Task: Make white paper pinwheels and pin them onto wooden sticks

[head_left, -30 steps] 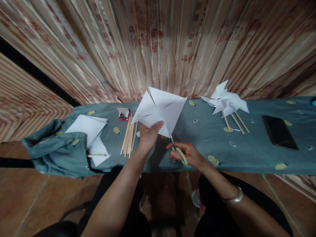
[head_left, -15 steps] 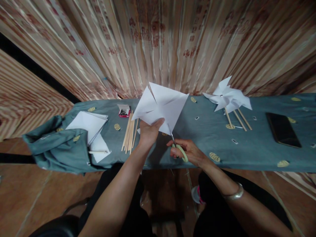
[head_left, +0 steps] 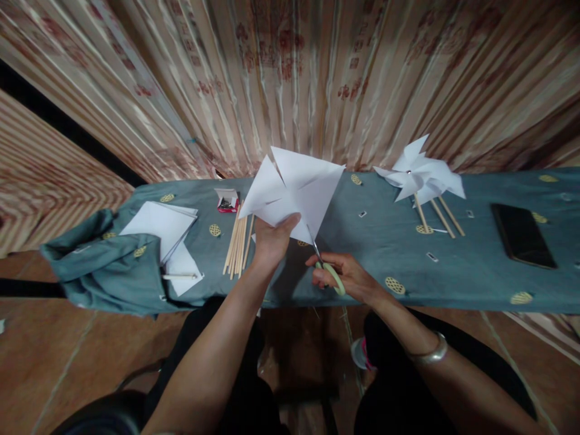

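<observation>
My left hand (head_left: 274,241) grips a white square sheet of paper (head_left: 308,187) by its near edge, thumb on top, holding it above the table. Slits run inward from the sheet's corners. Green-handled scissors (head_left: 333,277) are in my right hand (head_left: 347,275), fingers wrapped round the handles. Their blades meet the paper at its near corner, to the right of my left thumb. Part of the blades is hidden by the paper.
A cloth-covered table (head_left: 376,235) holds wooden sticks (head_left: 235,248), a small red-and-white box (head_left: 227,200) and stacked white paper (head_left: 158,223) on the left. Finished paper pinwheels (head_left: 423,169) and a dark phone (head_left: 523,235) lie to the right. A curtain (head_left: 290,78) hangs behind.
The paper has shifted very slightly up and left in view with my left hand. The scissors stay at the near corner, with little visible movement.
</observation>
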### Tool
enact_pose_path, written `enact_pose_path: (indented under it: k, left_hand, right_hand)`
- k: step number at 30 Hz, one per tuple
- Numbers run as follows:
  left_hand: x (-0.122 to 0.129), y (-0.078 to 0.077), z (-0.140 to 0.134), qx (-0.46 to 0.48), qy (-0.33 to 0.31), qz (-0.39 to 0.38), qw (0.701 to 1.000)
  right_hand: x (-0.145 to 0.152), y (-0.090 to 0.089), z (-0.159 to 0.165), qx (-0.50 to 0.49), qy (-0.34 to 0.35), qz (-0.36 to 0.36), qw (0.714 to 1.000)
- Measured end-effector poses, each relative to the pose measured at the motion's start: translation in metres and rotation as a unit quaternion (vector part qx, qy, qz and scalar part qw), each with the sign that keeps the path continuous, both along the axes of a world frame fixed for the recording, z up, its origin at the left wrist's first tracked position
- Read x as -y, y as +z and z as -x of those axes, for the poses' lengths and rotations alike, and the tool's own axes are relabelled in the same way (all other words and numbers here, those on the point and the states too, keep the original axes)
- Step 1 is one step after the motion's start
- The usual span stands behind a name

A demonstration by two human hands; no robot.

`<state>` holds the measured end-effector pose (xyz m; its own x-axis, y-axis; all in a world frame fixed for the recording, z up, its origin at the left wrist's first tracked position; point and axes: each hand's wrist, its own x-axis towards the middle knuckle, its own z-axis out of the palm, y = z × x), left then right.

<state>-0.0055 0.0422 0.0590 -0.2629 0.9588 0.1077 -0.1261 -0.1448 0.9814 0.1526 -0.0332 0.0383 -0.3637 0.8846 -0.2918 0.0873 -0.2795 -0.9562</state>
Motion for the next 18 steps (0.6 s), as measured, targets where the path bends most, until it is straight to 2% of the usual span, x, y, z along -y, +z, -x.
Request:
enact_pose_path:
  k: [18]
  left_hand:
    - [0.0005, -0.0033, 0.0026, -0.001, 0.002, -0.003, 1.0]
  right_hand:
    - [-0.001, -0.0037, -0.0006, 0.002, -0.009, -0.024, 1.0]
